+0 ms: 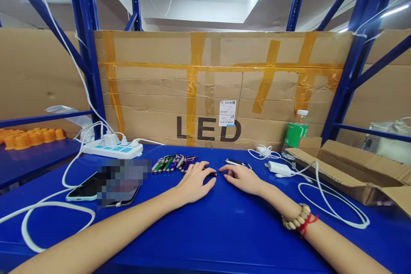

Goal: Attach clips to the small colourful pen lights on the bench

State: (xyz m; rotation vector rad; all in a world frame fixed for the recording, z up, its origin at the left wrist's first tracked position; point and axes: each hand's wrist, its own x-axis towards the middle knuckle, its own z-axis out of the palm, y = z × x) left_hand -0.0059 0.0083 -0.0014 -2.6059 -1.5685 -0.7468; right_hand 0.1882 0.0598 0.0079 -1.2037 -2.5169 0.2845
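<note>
My left hand (194,182) rests low over the blue table, thumb and index finger around a small dark object (215,174), mostly hidden by the fingers. Just beyond that hand lies a row of small metal tubes (168,164) with clips, in green, black, blue, silver and purple; they look like keychain torches. The hand covers part of the row's right end. Facing it across a narrow gap, my right hand (242,178) has its index finger and thumb apart, the other fingers bent and partly hidden, holding nothing visible. Black and silver pen-like sticks (236,162) lie behind it.
Left are a phone (84,188), a blurred patch over another device, and a power strip (117,150) with white cables. Right are a white charger (280,168), looped cable, a green-labelled bottle (295,133) and an open cardboard box (349,171). A cardboard wall (154,98) stands behind.
</note>
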